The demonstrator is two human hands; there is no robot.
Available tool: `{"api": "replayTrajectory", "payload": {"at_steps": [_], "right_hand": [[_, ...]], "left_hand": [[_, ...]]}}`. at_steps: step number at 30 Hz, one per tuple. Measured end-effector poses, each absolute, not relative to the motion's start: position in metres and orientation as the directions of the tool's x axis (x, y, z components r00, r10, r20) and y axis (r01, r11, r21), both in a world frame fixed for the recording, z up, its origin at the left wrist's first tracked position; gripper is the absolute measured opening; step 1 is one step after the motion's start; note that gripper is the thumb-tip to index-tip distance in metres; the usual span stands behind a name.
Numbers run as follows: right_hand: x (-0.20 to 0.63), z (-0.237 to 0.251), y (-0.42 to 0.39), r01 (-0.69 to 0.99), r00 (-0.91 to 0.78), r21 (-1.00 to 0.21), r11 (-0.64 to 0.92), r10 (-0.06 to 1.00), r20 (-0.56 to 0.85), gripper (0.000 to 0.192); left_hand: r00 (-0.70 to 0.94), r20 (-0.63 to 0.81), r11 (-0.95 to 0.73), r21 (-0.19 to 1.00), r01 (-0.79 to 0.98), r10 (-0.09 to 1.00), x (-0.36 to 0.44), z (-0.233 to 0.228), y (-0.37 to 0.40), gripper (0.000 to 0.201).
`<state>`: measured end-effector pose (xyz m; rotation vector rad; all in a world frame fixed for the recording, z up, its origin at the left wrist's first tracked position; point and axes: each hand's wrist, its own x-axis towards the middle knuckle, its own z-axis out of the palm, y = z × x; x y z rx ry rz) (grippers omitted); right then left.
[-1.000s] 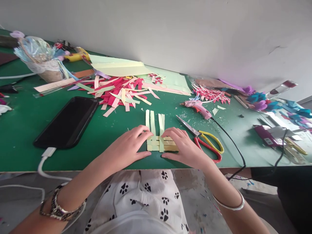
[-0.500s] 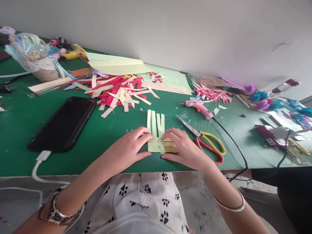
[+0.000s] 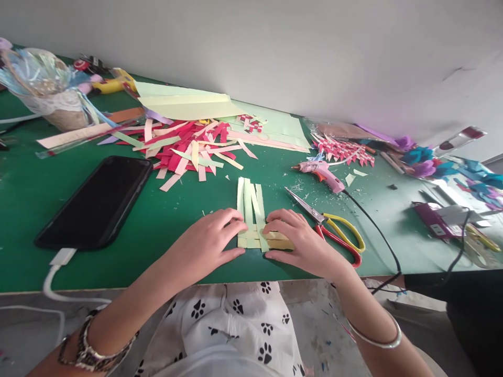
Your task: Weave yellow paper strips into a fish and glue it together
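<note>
No lettering, brand or number can be read anywhere — any print seems too small to tell.
</note>
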<state>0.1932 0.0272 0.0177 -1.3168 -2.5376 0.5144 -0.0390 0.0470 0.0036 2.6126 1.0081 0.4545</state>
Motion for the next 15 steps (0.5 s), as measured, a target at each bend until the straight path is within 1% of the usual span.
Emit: {"api": "replayTrajectory", "payload": {"at_steps": [4,7,11,15], "right_hand": [[0.1930,0.0172,0.0272,0.782,-0.512,-0.372,0.500,0.856,0.074,0.022],[0.1917,0.0166,0.0264,0.764,-0.549,-0.374,0.526,0.834,0.050,0.019],[0.1873,0.0155,0.0251,0.777,-0.523,-0.367,0.511,0.849,0.074,0.023],[0.1852,0.0185,0.0263,0.735,-0.565,-0.426,0.528,0.824,0.045,0.026]], "left_hand": [[0.708,0.177,-0.711,0.382,0.591,0.684,-0.0386,0.0031,0.0471,0.018],[0.714,0.175,-0.716,0.374,0.589,0.678,-0.0381,0.0035,0.0469,0.017],[0.717,0.170,-0.718,0.371,0.589,0.676,-0.0377,0.0039,0.0471,0.016],[0.716,0.178,-0.720,0.375,0.585,0.675,-0.0381,0.0037,0.0470,0.018]]}}
